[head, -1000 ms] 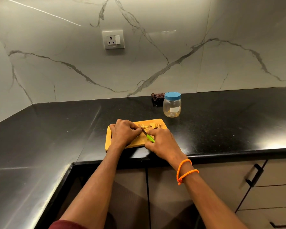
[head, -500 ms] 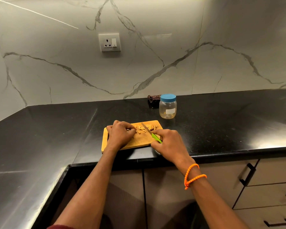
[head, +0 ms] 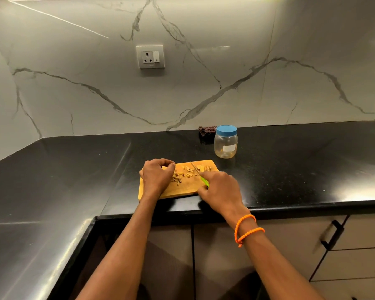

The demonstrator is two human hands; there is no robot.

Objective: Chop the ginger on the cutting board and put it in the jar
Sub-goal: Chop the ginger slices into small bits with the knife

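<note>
At the centre of the frame the cutting board point(head: 183, 188) carries scattered ginger point(head: 187, 171) pieces. The right hand point(head: 220, 189) grips a green-handled knife point(head: 200, 175); the left hand point(head: 157, 176) rests curled on the board, fingertips together, its hold unclear. The lidded jar point(head: 225, 142) stands on the counter point(head: 74, 169) just above and right.

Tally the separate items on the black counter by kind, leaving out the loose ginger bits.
Cutting board: 1
Knife: 1
Jar: 1
Dark cloth: 1
Total: 4
</note>
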